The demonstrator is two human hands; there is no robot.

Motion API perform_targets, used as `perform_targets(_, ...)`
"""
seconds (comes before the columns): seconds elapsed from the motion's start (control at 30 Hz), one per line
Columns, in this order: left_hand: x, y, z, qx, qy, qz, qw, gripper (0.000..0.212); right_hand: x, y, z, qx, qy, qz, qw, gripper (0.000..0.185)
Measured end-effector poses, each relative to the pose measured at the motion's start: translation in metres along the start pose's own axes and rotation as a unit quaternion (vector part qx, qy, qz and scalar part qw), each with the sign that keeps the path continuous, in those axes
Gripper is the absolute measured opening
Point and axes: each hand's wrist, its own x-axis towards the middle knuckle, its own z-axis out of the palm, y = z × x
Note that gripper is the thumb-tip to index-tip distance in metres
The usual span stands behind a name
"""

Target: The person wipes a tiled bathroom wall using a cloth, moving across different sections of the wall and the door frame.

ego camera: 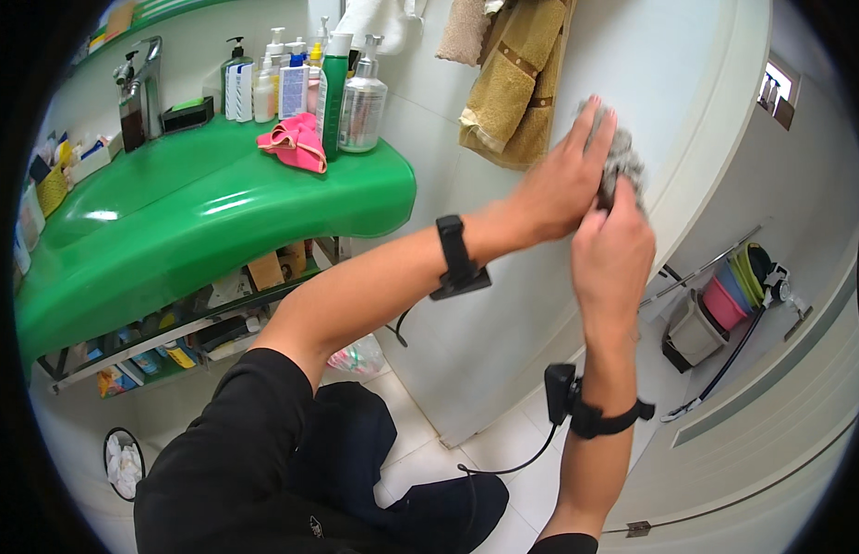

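Observation:
Against the pale wall panel at the upper right, my left hand (564, 176) lies with its fingers over a crumpled grey cloth (625, 163). Just below and to the right, my right hand (615, 232) pinches the same cloth with bent fingers. Part of the cloth is hidden under the fingers. Brown towels (516, 76) hang just left of the hands. Both wrists wear black straps with small devices, and a cable runs from the one on the right wrist.
A green washbasin counter (228, 201) bears pump bottles, a green bottle (334, 90) and a pink cloth (296, 142). Stocked shelves are under it. Right of the wall edge stand stacked buckets (724, 301), a bin (693, 332) and a long-handled cleaning tool, near a door (762, 443).

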Motion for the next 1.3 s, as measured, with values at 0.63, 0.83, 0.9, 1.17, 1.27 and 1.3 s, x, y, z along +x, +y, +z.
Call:
perform_targets(0.63,-0.064,-0.004,0.009,-0.001,0.028,0.045,0.999,0.061,-0.059,0.019,0.019,0.027,-0.108,0.018,0.994,0.006)
perform_targets(0.83,-0.036,-0.001,0.007,-0.010,0.050,0.090,0.995,0.062,-0.043,0.014,0.012,0.038,-0.082,0.013,0.996,0.009)
perform_targets(0.9,-0.009,0.000,0.009,0.006,0.076,0.103,0.992,0.060,-0.022,0.013,0.006,0.050,-0.053,0.032,0.997,0.012)
perform_targets(1.17,-0.023,0.001,0.017,-0.001,0.095,0.063,0.994,0.056,-0.035,0.016,0.008,0.055,-0.064,0.049,0.995,0.020)
perform_targets(1.27,-0.060,0.003,0.012,0.019,0.047,0.048,0.998,0.059,-0.066,0.018,0.018,0.069,-0.109,0.064,0.990,0.018)
perform_targets(1.3,-0.062,0.004,0.013,0.024,0.051,0.051,0.997,0.059,-0.068,0.020,0.017,0.073,-0.108,0.047,0.990,0.017)
